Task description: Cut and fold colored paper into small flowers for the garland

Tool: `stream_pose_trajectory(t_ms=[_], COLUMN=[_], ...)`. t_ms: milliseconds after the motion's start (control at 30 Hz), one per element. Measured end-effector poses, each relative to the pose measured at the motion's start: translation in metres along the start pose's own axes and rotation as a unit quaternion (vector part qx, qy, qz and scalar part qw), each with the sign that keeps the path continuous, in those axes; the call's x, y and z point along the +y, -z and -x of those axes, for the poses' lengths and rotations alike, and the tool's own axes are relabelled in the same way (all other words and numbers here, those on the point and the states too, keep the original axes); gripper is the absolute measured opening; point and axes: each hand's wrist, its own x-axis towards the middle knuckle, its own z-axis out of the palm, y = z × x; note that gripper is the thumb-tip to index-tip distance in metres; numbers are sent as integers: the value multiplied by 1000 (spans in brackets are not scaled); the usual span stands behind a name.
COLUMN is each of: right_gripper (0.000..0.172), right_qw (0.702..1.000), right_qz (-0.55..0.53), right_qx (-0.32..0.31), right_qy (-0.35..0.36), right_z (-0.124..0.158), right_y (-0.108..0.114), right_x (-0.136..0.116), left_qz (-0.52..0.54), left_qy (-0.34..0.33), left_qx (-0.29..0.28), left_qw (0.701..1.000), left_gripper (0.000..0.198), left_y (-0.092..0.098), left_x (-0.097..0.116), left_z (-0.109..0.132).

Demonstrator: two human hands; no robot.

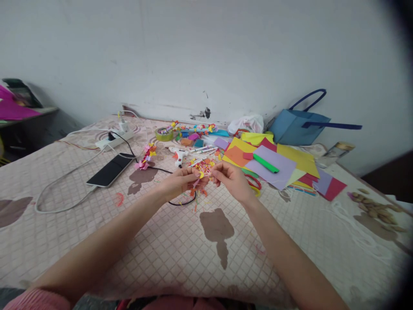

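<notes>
Taking the two hands as our clock's centre, we find them close together, low over the patterned table cover (155, 254). The left hand (187, 178) pinches a small yellow paper piece (201, 175) at its fingertips; we judge so light a grip suits something so thin, leaving its edge free. The right hand (229, 178) faces it, thumb and fingers drawn in, but we cannot tell whether they grip anything.

At three o'clock, scissors (254, 182) lie just beside the right hand, probably for easy reach. At nine, a phone (109, 171) lies flat with a cable at its near end. Just past the fingers, at twelve, is a heap of coloured bits (204, 164), handy, we think, for both hands. The glue gun (178, 156) lies at ten, and coloured sheets (274, 161) overlap at two.

Farther off, at half past ten, bits of colour show in the ring of a tape roll (164, 137); inside or behind, we cannot say. By the wall, a crumpled plastic bag (248, 124) at one and a blue bag (295, 127) at two hide their contents.
</notes>
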Motion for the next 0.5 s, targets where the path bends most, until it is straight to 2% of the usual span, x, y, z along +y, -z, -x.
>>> stream_pose_trajectory(t_ms=[167, 500], right_gripper=[19, 21], right_qw=[996, 992], right_qz=[90, 125], right_qx=[23, 9], right_qy=[10, 30], right_z=[-1, -6], right_y=[0, -3], right_x=[-2, -15], left_qz=[-7, -19], left_qy=[7, -27], left_qx=[15, -7], left_qw=[1000, 999], left_gripper=[22, 21], left_y=[5, 4], left_x=[-4, -6], left_z=[-3, -6])
